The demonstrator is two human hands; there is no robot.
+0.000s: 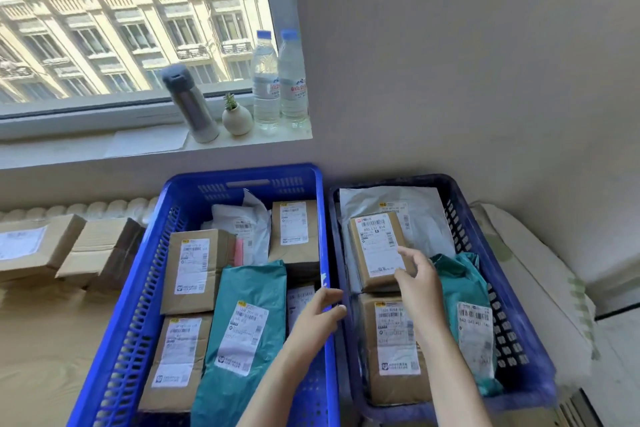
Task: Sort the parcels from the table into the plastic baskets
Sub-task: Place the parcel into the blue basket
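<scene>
Though slotted, smooth-rimmed blue plastic basket [145, 288]

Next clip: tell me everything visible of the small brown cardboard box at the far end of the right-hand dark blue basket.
The small brown cardboard box is a closed rectangular carton, a white barcoded shipping label covering most of its top. It lies label up in the dark blue plastic basket, on a pale grey plastic mailer bag, its near edge by a larger cardboard box. The right hand covers its near right corner; a grip cannot be confirmed.
</scene>
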